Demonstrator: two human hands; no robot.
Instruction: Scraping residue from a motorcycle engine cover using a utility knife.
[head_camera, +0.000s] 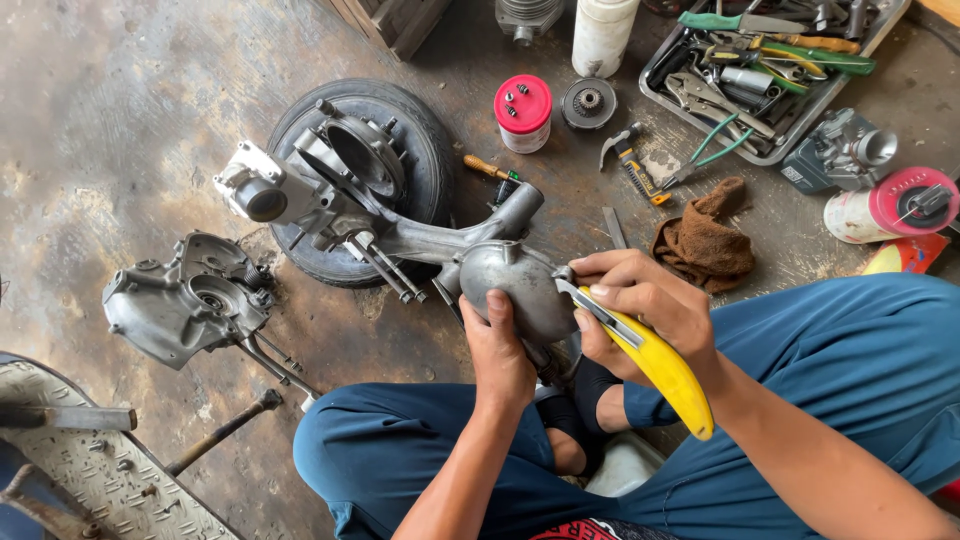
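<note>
I sit on the floor in blue trousers. My left hand (500, 355) grips a rounded grey metal engine cover (515, 285), part of a long engine casing (400, 235) resting on a small tyre (425, 150). My right hand (640, 310) holds a yellow-handled utility knife (660, 365), its blade end laid against the cover's right edge.
A second grey casing half (185, 305) lies at left. A red-lidded jar (523, 112), a gear (588, 103), a brown rag (705, 240), a carburettor (845, 150) and a tool tray (770, 70) sit beyond. A chequer-plate footboard (90, 470) is at lower left.
</note>
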